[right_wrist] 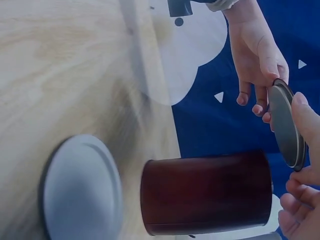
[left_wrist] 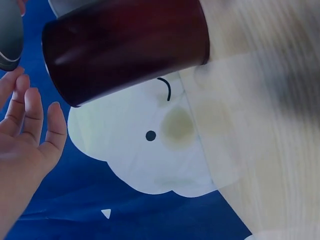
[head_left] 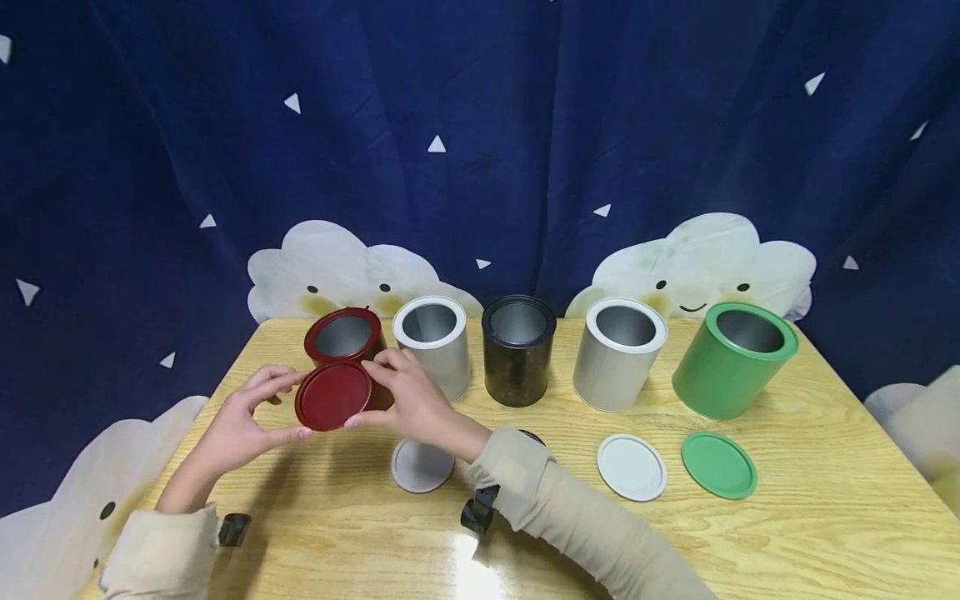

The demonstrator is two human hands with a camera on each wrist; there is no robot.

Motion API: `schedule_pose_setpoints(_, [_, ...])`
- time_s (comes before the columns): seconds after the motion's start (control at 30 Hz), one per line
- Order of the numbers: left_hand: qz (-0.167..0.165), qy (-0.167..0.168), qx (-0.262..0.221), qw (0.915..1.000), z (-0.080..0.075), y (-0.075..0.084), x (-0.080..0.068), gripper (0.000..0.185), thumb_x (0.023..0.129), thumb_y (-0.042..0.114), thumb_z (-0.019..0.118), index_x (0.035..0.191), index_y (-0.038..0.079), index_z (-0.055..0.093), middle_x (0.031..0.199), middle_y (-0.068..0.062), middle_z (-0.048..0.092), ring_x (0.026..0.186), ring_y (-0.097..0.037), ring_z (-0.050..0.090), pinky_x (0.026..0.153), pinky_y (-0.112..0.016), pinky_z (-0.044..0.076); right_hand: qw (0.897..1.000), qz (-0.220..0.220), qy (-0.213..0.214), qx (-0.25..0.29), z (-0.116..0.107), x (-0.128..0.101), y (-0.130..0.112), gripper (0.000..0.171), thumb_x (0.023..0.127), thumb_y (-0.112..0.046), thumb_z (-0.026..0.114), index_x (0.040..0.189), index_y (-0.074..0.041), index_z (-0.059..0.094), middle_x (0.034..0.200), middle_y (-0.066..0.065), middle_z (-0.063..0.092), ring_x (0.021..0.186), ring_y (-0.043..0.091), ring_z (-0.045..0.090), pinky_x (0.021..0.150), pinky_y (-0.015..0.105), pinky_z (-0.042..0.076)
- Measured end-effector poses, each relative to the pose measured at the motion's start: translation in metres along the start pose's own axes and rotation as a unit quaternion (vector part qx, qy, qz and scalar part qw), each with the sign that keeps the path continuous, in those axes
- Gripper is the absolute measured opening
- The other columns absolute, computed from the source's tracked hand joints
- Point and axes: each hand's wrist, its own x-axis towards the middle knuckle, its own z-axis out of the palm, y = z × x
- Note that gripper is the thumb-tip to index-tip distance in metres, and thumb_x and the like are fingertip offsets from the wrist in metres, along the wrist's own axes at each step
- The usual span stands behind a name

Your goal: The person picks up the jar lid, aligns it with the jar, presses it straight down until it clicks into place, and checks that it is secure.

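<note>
Lid (head_left: pixel 333 396), head view: red, held off the table (head_left: pixel 337 517) between the two hands, tilted with its red face toward the wearer.
Left hand (head_left: pixel 243 421), head view: pinches the rim on its own side, fingertips above, thumb below.
Right hand (head_left: pixel 408 404), head view: pinches the opposite edge in the same manner.
Red can (head_left: pixel 343 335), head view: open, just beyond the lid and between the hands.
Other cans, head view: a white can (head_left: pixel 438 362) stands behind the right hand; a black can (head_left: pixel 517 367) and a green can (head_left: pixel 731 367) are farther to its right.
Loose lid, head view: a white lid (head_left: pixel 422 467) lies on the near side of the right hand.
Fingertips, left wrist view: the left hand's touch the lid's edge; its thumb is out of sight, so its full grip cannot be told from here.
Rim, right wrist view: both hands meet the lid, seen nearly edge-on.
Handling, right wrist view: probably light, stiff and hardly fragile; the smooth face may slip, so the raised rim, taken at opposite edges, looks the surest hold.
</note>
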Motion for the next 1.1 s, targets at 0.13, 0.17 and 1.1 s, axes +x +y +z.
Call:
schedule_pose_setpoints(0.13, [0.0, 0.005, 0.008, 1.0, -0.001, 0.001, 0.005, 0.066, 0.051, -0.007, 0.083, 0.113, -0.007, 0.059, 0.104, 0.0, 0.053, 0.094, -0.003, 0.045, 0.072, -0.014, 0.036, 1.0, -0.003, -0.002, 0.009, -0.004, 0.005, 0.001, 0.072, 0.069, -0.046, 0.075, 0.125, -0.005, 0.055, 0.114, 0.005, 0.053, 0.104, 0.017, 0.045, 0.086, 0.023, 0.039])
schedule_pose_setpoints(0.17, [0.0, 0.006, 0.01, 0.9999, -0.002, 0.001, 0.007, 0.066, 0.051, -0.006, 0.083, 0.112, -0.007, 0.059, 0.104, 0.0, 0.053, 0.094, -0.005, 0.045, 0.072, -0.014, 0.036, 1.0, -0.004, -0.002, 0.011, -0.005, 0.006, 0.001, 0.072, 0.069, -0.045, 0.075, 0.125, -0.005, 0.055, 0.115, 0.005, 0.054, 0.105, 0.017, 0.045, 0.086, 0.023, 0.039])
schedule_pose_setpoints(1.1, [-0.032, -0.002, 0.05, 0.9982, -0.014, -0.017, 0.051, 0.06, 0.062, -0.001, 0.08, 0.118, -0.004, 0.057, 0.111, -0.013, 0.053, 0.095, -0.017, 0.042, 0.072, -0.026, 0.036, 0.998, -0.04, -0.035, -0.033, -0.022, 0.064, 0.028, 0.068, 0.073, -0.048, 0.071, 0.125, -0.007, 0.056, 0.115, 0.006, 0.054, 0.109, 0.018, 0.045, 0.092, 0.028, 0.035])
